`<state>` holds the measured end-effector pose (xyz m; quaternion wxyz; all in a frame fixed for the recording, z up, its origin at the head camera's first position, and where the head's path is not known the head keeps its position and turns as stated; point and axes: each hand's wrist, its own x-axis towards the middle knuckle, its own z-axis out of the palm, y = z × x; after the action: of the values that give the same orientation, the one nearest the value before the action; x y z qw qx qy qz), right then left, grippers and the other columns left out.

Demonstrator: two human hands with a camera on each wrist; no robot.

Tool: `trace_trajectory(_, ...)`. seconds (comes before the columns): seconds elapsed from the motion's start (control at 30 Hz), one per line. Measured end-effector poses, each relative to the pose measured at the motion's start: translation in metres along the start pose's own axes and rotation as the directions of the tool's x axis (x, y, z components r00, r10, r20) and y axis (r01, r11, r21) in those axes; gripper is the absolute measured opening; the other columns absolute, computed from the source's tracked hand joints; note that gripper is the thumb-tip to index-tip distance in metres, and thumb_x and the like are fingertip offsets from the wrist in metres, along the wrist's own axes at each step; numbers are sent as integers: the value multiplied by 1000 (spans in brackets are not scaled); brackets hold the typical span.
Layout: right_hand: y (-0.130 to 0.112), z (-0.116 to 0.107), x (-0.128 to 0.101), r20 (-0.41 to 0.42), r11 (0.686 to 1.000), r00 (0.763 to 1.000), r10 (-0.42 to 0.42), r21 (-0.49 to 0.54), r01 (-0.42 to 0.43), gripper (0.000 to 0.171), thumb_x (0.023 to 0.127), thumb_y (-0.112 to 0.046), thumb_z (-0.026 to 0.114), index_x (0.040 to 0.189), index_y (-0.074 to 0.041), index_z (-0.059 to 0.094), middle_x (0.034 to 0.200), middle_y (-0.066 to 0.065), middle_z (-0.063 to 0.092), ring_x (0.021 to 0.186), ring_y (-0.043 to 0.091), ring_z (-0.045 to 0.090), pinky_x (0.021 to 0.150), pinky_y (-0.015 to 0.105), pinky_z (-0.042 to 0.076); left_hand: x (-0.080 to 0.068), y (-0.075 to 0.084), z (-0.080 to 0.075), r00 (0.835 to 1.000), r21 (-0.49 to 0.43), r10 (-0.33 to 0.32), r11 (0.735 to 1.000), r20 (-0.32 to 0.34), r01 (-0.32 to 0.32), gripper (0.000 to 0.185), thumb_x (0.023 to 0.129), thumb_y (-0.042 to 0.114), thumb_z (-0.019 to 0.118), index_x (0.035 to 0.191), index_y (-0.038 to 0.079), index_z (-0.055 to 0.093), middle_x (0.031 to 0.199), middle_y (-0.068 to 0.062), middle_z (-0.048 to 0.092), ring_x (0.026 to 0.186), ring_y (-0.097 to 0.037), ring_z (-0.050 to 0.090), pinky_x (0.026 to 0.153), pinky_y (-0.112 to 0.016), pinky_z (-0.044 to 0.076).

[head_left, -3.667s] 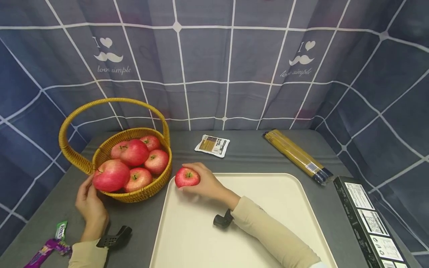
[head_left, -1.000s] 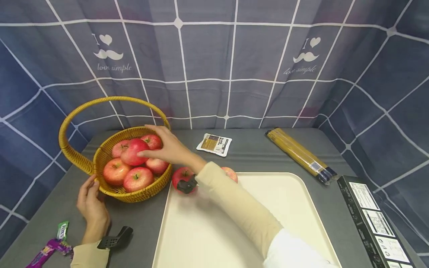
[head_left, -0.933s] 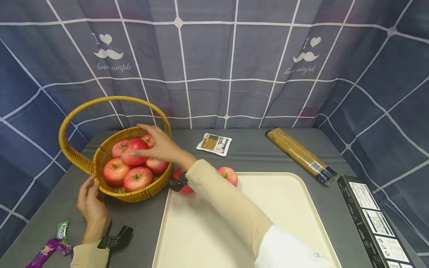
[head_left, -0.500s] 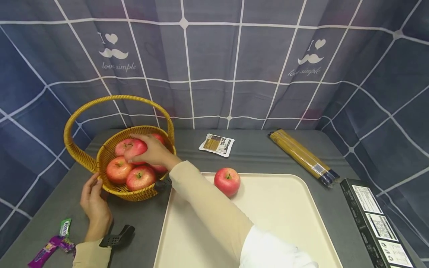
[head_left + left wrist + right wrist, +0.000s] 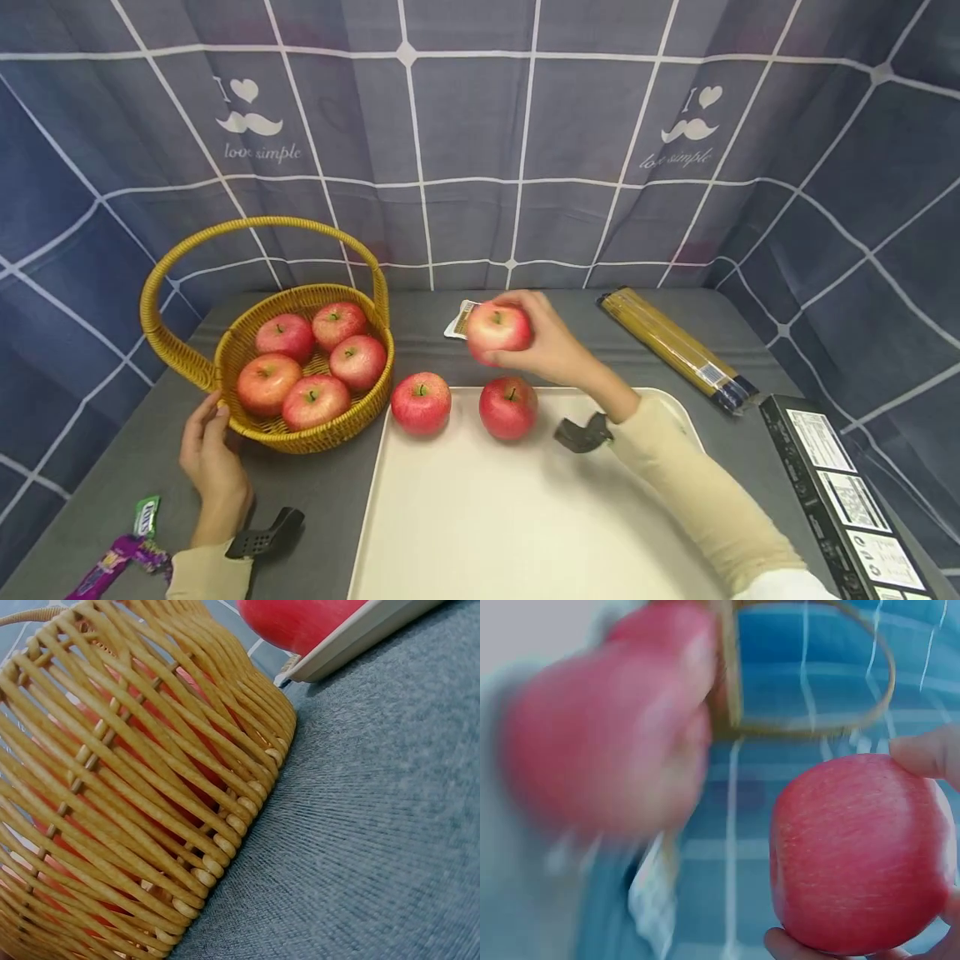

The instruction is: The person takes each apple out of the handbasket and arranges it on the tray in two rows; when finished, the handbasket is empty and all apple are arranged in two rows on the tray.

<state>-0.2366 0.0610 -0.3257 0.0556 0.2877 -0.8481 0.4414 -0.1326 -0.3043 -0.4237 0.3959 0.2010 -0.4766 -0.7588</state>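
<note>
Apple (image 5: 498, 330) gripped in right hand (image 5: 551, 343) above two tray (image 5: 525, 517) apples; left hand (image 5: 213, 458) touches basket (image 5: 300, 433), fingers relaxed.

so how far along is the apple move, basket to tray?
Two apples already sit on the tray: one at its far left corner, one beside it. A third apple is in the right hand's grip, held in the air above the tray's far edge. Five apples remain in the basket, which the left hand touches at the near rim.
</note>
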Motion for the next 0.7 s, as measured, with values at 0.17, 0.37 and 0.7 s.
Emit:
trace_trajectory(0.17, 55, -49, -66, -14, 984, 988, 155, -85, -156, 71, 64, -27, 80, 124, -14, 43, 122, 10, 39, 110, 25, 44, 90, 47, 39, 0, 1, -5, 1000, 37, 1, 999, -4, 0, 27, 89, 13, 55, 114, 6, 61, 102, 0, 56, 83, -8, 51, 64, -14, 41)
trace_trajectory(0.37, 91, -47, -119, 35, 965, 970, 240, -121, -235, 77, 67, -28, 78, 131, -14, 38, 120, 13, 37, 105, 30, 50, 86, 47, 41, -2, 4, -8, 1000, 62, 11, 998, -5, -11, 28, 89, 14, 54, 115, 6, 61, 101, 1, 56, 84, -8, 51, 64, -13, 43)
trace_trajectory(0.7, 51, -33, -76, 58, 991, 994, 93, -105, -87, 83, 71, -35, 75, 139, -26, 28, 136, 6, 27, 121, 27, 38, 95, 53, 35, -1, 6, -14, 999, 64, 9, 998, -33, -7, 27, 89, 13, 54, 114, 7, 62, 102, 1, 56, 82, -6, 52, 63, -12, 42)
